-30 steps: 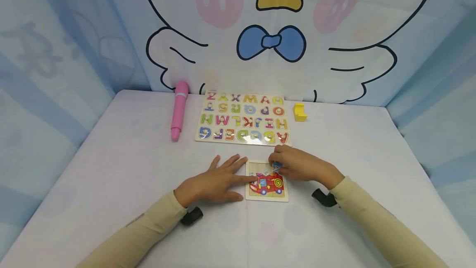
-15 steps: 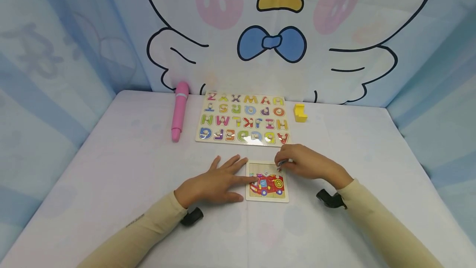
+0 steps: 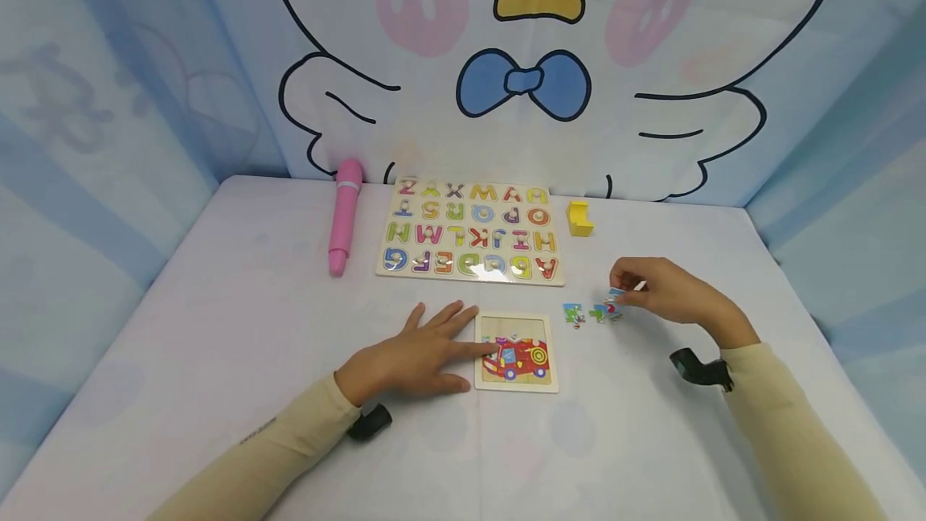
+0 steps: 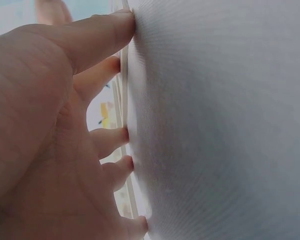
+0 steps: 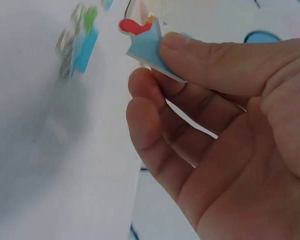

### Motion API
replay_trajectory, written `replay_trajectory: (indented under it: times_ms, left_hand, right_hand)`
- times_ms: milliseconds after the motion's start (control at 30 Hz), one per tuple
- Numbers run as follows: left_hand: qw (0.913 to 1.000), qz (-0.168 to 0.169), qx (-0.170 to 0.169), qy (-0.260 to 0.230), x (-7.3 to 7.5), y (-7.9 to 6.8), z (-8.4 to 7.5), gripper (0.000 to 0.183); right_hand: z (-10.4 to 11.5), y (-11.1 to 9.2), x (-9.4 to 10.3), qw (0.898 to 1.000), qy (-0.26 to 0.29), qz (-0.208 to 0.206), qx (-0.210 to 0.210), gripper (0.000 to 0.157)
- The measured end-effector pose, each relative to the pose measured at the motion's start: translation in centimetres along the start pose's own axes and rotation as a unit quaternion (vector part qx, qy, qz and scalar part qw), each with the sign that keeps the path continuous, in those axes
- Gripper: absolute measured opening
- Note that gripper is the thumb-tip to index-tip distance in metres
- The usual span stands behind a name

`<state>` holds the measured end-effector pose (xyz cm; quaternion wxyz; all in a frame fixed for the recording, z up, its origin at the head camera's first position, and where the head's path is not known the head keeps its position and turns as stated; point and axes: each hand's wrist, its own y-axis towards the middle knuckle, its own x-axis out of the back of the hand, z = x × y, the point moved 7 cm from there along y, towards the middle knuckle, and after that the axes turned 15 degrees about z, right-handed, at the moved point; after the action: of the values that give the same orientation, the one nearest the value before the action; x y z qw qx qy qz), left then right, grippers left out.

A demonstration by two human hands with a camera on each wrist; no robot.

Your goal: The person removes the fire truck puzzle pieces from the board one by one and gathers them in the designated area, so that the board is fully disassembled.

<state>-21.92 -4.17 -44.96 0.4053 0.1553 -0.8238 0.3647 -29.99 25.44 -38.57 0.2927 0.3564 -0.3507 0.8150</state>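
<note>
My left hand lies flat with spread fingers, its index finger resting on a small jigsaw puzzle of a red truck in a pale frame. Bare wood shows along the puzzle's upper part. To the right of it, my right hand pinches a puzzle piece, light blue with a red patch, between thumb and fingers. It is raised just above the table near loose puzzle pieces. In the left wrist view, the thumb and fingertips touch the table cloth and the frame's edge.
Behind the puzzle lies a wooden alphabet board with knobbed letters. A pink pen-shaped object lies to its left, and a small yellow block stands to its right. A cartoon curtain hangs along the table's back edge.
My right hand has moved right, from the puzzle's upper right corner to the loose pieces, with a piece in its fingers. Loose pieces have come into view. The left hand stays put.
</note>
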Motion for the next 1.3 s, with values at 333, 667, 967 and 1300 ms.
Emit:
replay_trajectory:
  times_ms: [333, 667, 967, 1300]
  left_hand:
    - [1.0, 0.0, 0.0, 0.0, 0.1, -0.1, 0.0, 0.063]
    - [1.0, -0.003, -0.002, 0.004, 0.0, 0.0, 0.0, 0.062]
    - [1.0, -0.003, -0.003, 0.006, -0.1, 0.1, 0.1, 0.063]
    - [0.9999, -0.009, -0.013, 0.005, 0.0, 0.0, 0.1, 0.062]
  right_hand:
    - [-4.0, -0.6, -0.7, 0.995, 0.038, 0.09, -0.02, 0.021]
    - [-4.4, 0.1, -1.0, 0.997, 0.01, 0.066, -0.038, 0.018]
    - [-4.7, 0.0, -1.5, 0.997, -0.003, 0.056, -0.053, 0.012]
    - [-4.7, 0.1, -1.7, 0.998, -0.006, 0.048, -0.039, 0.017]
